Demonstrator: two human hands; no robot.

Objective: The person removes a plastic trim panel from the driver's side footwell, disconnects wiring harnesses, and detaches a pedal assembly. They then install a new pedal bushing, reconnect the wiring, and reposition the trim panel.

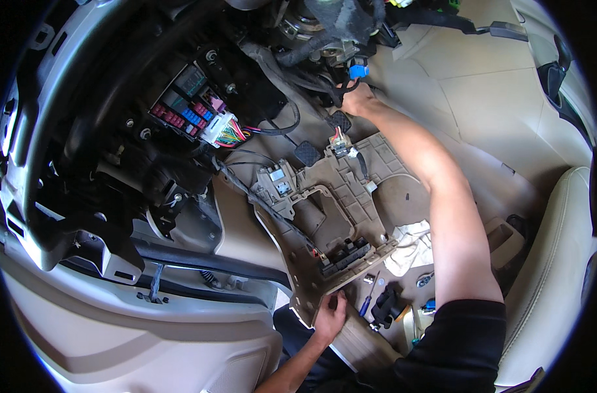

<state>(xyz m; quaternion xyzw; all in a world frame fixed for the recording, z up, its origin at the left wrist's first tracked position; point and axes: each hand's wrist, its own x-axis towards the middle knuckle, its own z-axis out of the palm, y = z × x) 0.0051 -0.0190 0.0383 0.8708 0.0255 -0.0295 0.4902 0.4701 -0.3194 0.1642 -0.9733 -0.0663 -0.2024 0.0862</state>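
I am looking into a car footwell with the lower dashboard taken apart. My left hand (329,316) grips the bottom edge of a loose beige plastic trim panel (324,209), seen from its ribbed back side with a black switch block (346,254) on it. My right hand (356,99) reaches up under the steering column and holds black wires (341,90) just below a blue connector (358,70). Two black pedals (307,154) show between panel and hand.
An exposed fuse box (184,108) with red, blue and pink fuses and a multicoloured wire bundle (231,134) sits upper left. On the floor lie a blue-handled screwdriver (368,298), a white rag (410,245) and small black parts (385,306). A beige seat (554,275) stands at right.
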